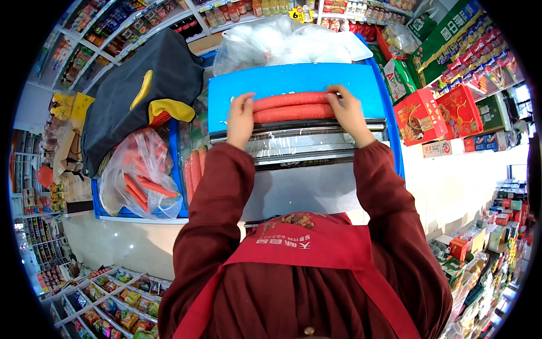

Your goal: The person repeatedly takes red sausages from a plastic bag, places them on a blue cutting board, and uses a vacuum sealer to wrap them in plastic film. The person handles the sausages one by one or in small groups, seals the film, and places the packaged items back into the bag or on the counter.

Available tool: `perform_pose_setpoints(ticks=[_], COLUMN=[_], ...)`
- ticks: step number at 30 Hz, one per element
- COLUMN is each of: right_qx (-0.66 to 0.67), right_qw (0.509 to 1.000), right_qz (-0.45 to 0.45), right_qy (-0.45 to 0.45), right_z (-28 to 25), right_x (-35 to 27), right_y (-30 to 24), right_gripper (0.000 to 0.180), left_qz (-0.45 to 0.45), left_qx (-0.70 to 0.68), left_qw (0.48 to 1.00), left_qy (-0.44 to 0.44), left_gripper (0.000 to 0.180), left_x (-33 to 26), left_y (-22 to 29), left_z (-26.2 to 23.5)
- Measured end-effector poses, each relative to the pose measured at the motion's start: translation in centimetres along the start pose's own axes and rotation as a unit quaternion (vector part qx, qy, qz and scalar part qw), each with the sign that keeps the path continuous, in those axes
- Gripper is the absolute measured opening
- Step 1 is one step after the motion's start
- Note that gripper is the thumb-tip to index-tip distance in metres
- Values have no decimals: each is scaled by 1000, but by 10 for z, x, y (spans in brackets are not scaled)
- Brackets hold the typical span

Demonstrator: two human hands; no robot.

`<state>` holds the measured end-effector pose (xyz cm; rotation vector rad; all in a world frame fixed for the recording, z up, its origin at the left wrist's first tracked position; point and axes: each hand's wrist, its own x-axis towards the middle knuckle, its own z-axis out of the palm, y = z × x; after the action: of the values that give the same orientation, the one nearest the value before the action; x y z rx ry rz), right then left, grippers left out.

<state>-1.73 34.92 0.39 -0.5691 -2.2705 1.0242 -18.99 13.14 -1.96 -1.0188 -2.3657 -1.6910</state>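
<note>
Two long carrots [293, 107] lie side by side across the near part of a blue board [282, 76], with a shine of clear film on them. My left hand [241, 117] grips their left ends, its fingertips slightly blurred. At the right ends, my right hand [349, 113] is closed with its thumb on the carrots. Just nearer to me, a cling film wrapping machine [305, 138] shows glossy film stretched over its roller area, with a grey metal plate [299, 189] in front.
A clear bag of carrots [141, 175] sits in a blue-edged bin at the left, with loose carrots [192, 169] beside the machine. A dark jacket [144, 85] is draped behind them. White plastic bags [288, 42] lie beyond the board; red gift boxes [420, 116] stand at the right.
</note>
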Motion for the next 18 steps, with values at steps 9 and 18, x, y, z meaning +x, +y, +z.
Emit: perform_pose_setpoints(ticks=[9,18], right_qx=[-245,410], right_qw=[965,851], right_qz=[80,321], right_qy=[-53,-65], right_z=[-48,-48], right_x=[-81,-66], right_y=[4,-1], right_gripper=[35,11], left_qz=[-109,-241], left_qx=[279,-155], left_qw=[954,955], left_qy=[29,-79], left_gripper=[23,13], left_x=[-97,-85], left_y=[21,25], left_z=[-51,-55])
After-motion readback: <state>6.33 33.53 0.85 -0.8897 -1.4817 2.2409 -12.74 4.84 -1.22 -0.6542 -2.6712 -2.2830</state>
